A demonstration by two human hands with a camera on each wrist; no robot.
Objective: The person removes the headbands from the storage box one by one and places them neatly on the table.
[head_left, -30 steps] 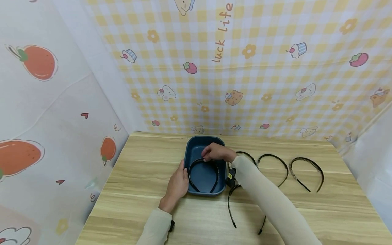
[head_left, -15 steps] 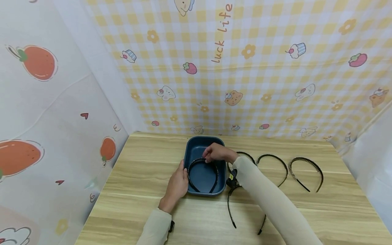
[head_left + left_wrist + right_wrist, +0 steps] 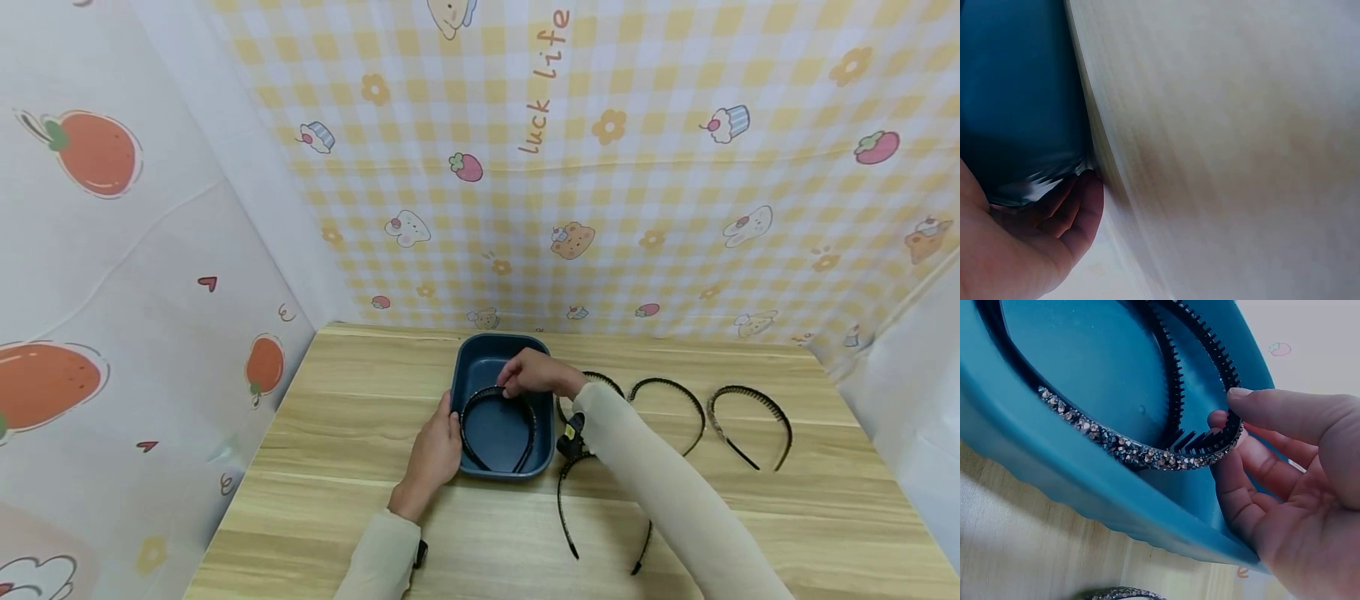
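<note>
My left hand [image 3: 433,446] holds the left side of a dark blue plastic bin [image 3: 501,477], thumb at the rim and fingers along the outer wall. My right hand [image 3: 534,372] reaches over the bin and pinches the top of a black toothed headband [image 3: 1141,454] between thumb and fingers. Small sparkling stones cover that headband's outer face. Its legs point toward the near end of the bin. Just beneath it in the right wrist view, a second toothed headband [image 3: 1175,381] lies inside the bin.
On the wooden table [image 3: 360,400], several more black headbands lie right of the bin, including a far-right headband [image 3: 772,404] and a middle headband [image 3: 690,396]. A nearer headband [image 3: 562,508] is partly hidden under my right forearm. A patterned cloth [image 3: 480,275] hangs behind the table.
The pinched headband has shifted very slightly to the left inside the bin, and my right wrist has turned a little. My left hand and the bin stay put.
</note>
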